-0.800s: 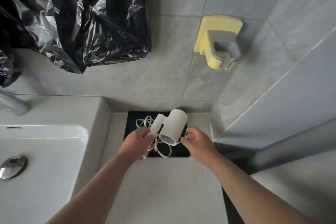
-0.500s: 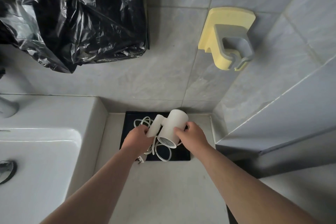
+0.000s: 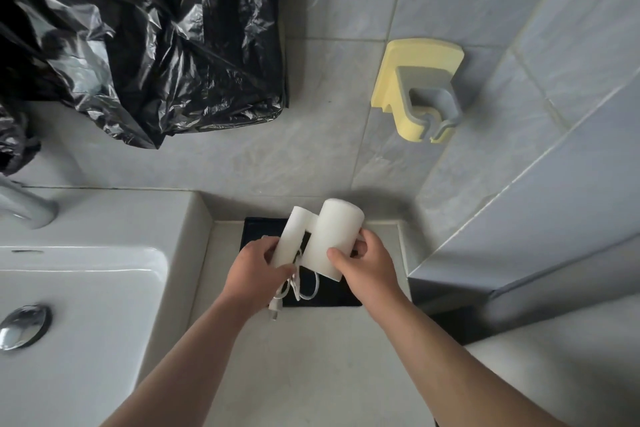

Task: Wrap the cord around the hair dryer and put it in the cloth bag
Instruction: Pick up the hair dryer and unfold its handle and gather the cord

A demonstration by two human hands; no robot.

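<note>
A white hair dryer [image 3: 332,236] is held up above a flat black cloth bag [image 3: 259,230] that lies on the counter against the back wall. My right hand [image 3: 367,267] grips the dryer's round barrel from the right. My left hand [image 3: 251,270] holds the folded handle at the left. The white cord [image 3: 304,288] hangs in loose loops below the dryer, and its plug [image 3: 273,308] dangles under my left hand, over the bag's front edge.
A white sink basin [image 3: 86,288] with a chrome drain [image 3: 24,326] and a tap [image 3: 24,208] fills the left. A black plastic bag [image 3: 138,38] hangs on the tiled wall. A yellow and grey wall holder [image 3: 419,90] sits upper right. Tiled wall closes the right side.
Both hands have taken hold of the dryer and lifted it off the black bag. The cord loops now hang below it instead of lying on the bag.
</note>
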